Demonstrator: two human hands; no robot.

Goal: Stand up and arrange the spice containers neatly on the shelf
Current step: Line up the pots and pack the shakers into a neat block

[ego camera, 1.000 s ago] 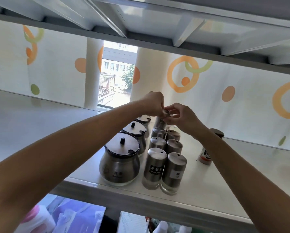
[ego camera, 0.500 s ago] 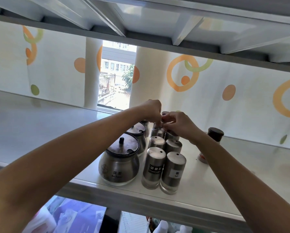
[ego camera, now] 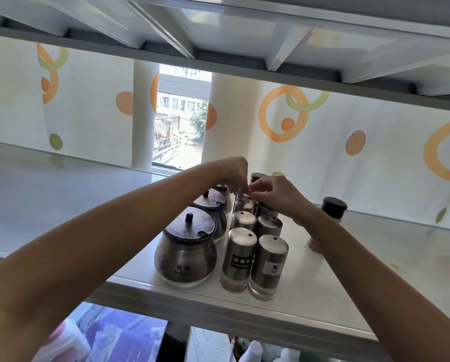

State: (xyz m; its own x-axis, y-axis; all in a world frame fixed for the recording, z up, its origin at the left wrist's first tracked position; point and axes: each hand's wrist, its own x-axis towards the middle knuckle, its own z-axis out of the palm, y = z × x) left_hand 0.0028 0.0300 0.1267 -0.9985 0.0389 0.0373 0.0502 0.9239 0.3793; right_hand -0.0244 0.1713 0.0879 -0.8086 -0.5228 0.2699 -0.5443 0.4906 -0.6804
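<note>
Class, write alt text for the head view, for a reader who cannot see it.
A person's left hand and right hand pinch the top of a rear shaker in two rows of steel shakers on a white shelf. Lidded steel jars stand left of them; a dark-capped bottle stands apart at right.

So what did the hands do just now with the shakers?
The left hand and right hand came down a little, lowering the back shaker they pinch towards its row. The front shakers, pots and the dark-capped jar stayed put.
</note>
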